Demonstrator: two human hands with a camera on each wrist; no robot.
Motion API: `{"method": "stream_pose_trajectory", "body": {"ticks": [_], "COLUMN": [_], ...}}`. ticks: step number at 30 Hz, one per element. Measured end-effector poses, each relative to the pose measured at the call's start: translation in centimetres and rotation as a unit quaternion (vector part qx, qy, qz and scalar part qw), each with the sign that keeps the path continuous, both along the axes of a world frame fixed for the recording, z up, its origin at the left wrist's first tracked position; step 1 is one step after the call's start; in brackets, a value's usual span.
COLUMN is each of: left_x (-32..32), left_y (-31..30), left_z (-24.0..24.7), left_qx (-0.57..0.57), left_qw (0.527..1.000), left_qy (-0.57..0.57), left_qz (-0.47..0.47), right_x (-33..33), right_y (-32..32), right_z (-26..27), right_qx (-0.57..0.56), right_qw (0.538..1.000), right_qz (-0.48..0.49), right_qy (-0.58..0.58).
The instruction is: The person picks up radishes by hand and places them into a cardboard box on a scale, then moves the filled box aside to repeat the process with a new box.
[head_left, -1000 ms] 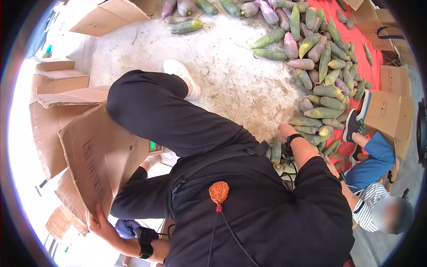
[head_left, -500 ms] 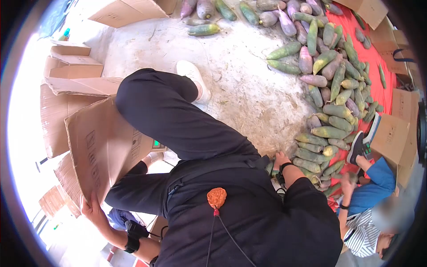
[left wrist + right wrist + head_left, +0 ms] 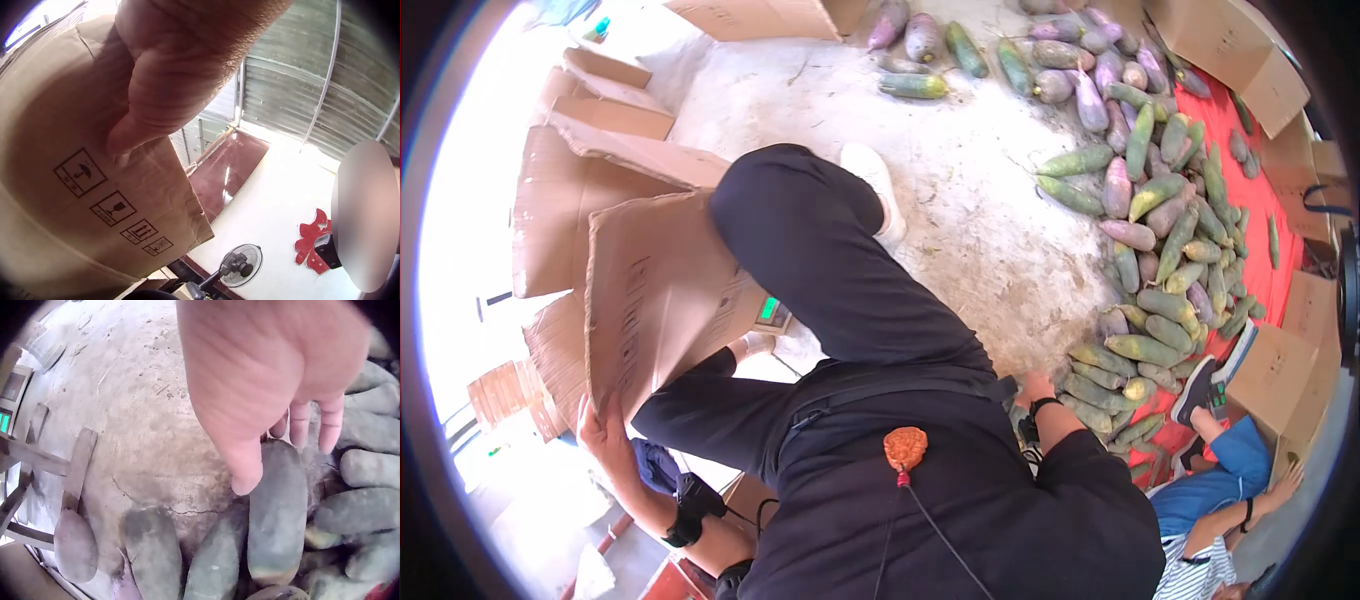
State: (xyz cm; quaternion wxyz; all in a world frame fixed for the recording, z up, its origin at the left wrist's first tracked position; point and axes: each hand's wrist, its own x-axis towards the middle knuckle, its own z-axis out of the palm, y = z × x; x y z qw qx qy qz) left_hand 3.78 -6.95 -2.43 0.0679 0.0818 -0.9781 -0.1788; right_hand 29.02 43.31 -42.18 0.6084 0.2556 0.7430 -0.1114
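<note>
My left hand (image 3: 605, 430) holds the edge of a tall cardboard box flap (image 3: 665, 290) beside my leg. In the left wrist view the thumb lies flat against the printed side of the cardboard; the other fingers are hidden behind it. Down by my right hip, my right hand (image 3: 1034, 388) is at the edge of a pile of green and purple radishes. Seen from the right wrist, it grips the far end of a green radish (image 3: 278, 509), thumb along one side and fingers around the other. More radishes (image 3: 153, 556) lie close by.
A scale with a lit green display (image 3: 771, 310) stands beside the box. Radishes (image 3: 1145, 240) spread over the floor and a red sheet (image 3: 1280, 285) at right. Another person (image 3: 1215, 500) sits there by cardboard boxes (image 3: 1270, 370). A wooden frame (image 3: 78, 462) stands near the radishes.
The head view has turned, so the floor and radishes appear farther right and lower. My left hand stays on the flap. The other person's arm has swung out toward a cardboard box.
</note>
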Motion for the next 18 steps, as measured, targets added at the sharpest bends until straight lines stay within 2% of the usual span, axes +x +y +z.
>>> {"method": "stream_pose_trajectory", "body": {"ticks": [2,5,9,12,13,14,16,17,18], "left_x": [-0.1,-0.3,-0.5,-0.4,-0.4,-0.4,-0.3,-0.2,-0.1], "left_y": [0.6,1.9,3.2,3.7,3.9,4.2,4.9,4.9,4.9], "left_z": [0.0,0.3,1.0,1.2,1.2,1.2,1.3,1.3,1.3], "left_qx": [-0.026,-0.019,-0.038,-0.066,-0.065,-0.063,-0.069,-0.077,-0.085], "left_qw": [1.0,1.0,0.999,0.998,0.998,0.998,0.997,0.996,0.996], "left_qy": [0.013,0.018,0.018,0.014,0.017,0.021,0.031,0.028,0.025], "left_qz": [-0.005,-0.001,-0.01,0.009,0.011,0.012,0.018,0.024,0.031], "right_x": [1.1,3.0,1.8,1.7,-0.9,-1.6,-3.7,-5.1,-7.5], "right_y": [-0.3,-1.3,-1.9,0.4,0.2,1.0,3.0,3.7,4.2], "right_z": [0.4,-1.5,-1.4,-2.1,1.6,1.2,1.1,1.0,2.2], "right_qx": [-0.027,-0.012,-0.009,-0.061,-0.049,-0.047,-0.059,-0.057,-0.064], "right_qw": [0.994,0.992,0.998,0.987,0.979,0.979,0.943,0.942,0.909], "right_qz": [-0.107,-0.11,-0.051,-0.056,-0.086,-0.081,-0.083,-0.076,-0.124], "right_qy": [-0.002,0.057,0.023,0.134,0.176,0.18,0.316,0.322,0.392]}}
